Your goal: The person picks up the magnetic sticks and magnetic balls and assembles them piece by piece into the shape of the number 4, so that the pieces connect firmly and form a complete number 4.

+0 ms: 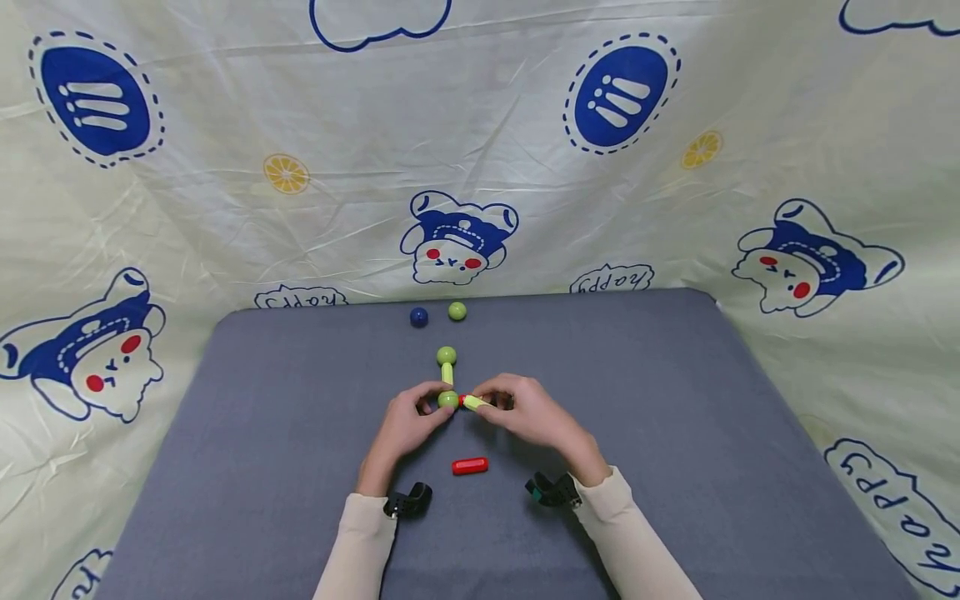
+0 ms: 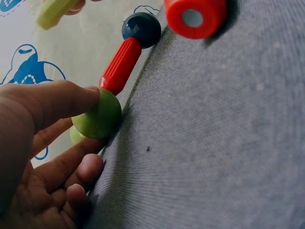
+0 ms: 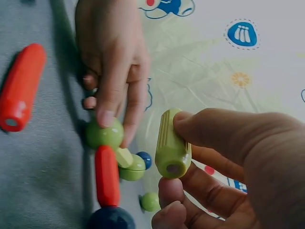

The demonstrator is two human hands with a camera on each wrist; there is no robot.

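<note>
My left hand (image 1: 405, 425) pinches a green ball (image 2: 102, 117) between thumb and fingers, close to the table. From that ball a red stick (image 2: 120, 66) leads to a dark blue ball (image 2: 141, 30); in the head view the right hand hides most of this branch. A yellow-green stick (image 1: 447, 373) also runs from the held ball toward the back, with another green ball (image 1: 446, 356) at its far end. Above the red branch, my right hand (image 1: 532, 412) holds a ribbed yellow-green stick (image 3: 171, 145) by thumb and fingers, its round metal end showing in the right wrist view.
A loose red stick (image 1: 469, 466) lies on the grey table (image 1: 300, 500) between the forearms. At the back edge sit a blue ball (image 1: 419, 317) and a green ball (image 1: 457, 311). Behind the table hangs a printed cloth (image 1: 510, 175).
</note>
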